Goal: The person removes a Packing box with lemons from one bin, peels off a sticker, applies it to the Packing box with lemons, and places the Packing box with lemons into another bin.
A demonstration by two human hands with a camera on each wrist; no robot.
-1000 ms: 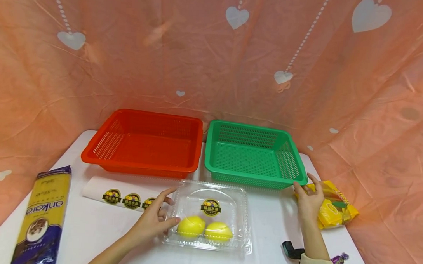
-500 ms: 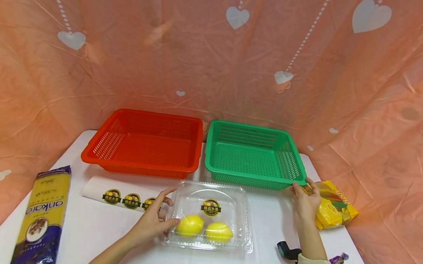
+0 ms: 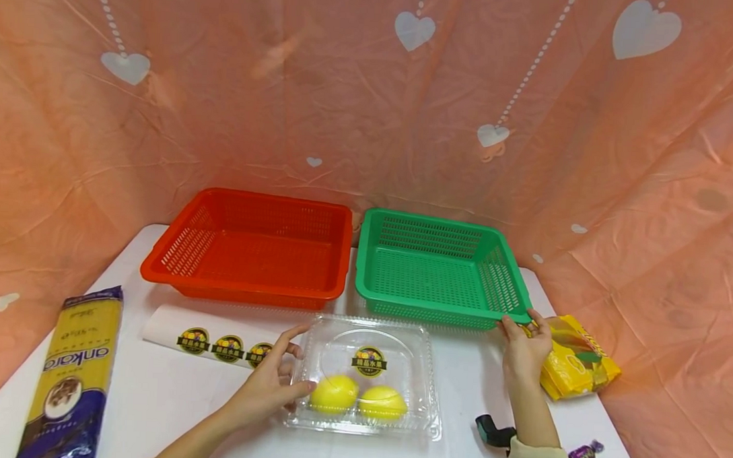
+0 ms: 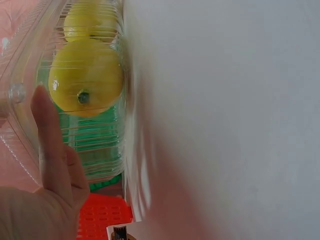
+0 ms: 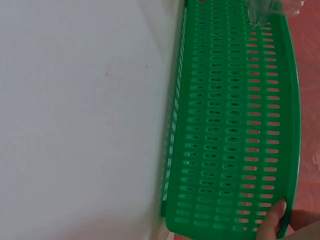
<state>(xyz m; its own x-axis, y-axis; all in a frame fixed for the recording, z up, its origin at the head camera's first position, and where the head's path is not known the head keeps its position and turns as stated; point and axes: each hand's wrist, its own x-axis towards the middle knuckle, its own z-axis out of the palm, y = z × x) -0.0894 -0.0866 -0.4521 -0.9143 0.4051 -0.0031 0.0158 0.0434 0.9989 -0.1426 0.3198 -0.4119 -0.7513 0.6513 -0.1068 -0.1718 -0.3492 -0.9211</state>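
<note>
My left hand (image 3: 264,384) lies along the left side of a clear plastic clamshell box (image 3: 418,392), fingertips at its wall and thumb by the near left corner. Two lemons (image 3: 335,394) sit inside it, and a black-and-gold label (image 3: 369,362) sticks to the lid. In the left wrist view, a straight digit touches the clear box (image 4: 100,155) near its edge. My right hand (image 3: 527,349) pinches the near right corner of the green basket (image 3: 427,310). In the right wrist view, its thumb (image 5: 271,220) presses the green wall under the rim.
A red basket (image 3: 255,296) stands left of the green one. A white strip of round labels (image 3: 227,349) lies before it. A pasta packet (image 3: 73,374) lies far left. A yellow snack bag (image 3: 580,364) and a purple-wrapped candy (image 3: 583,454) lie at the right.
My right hand has shifted slightly left and now grips the green basket's corner with fingers more bent. The left hand stays by the clear box; the baskets look unmoved.
</note>
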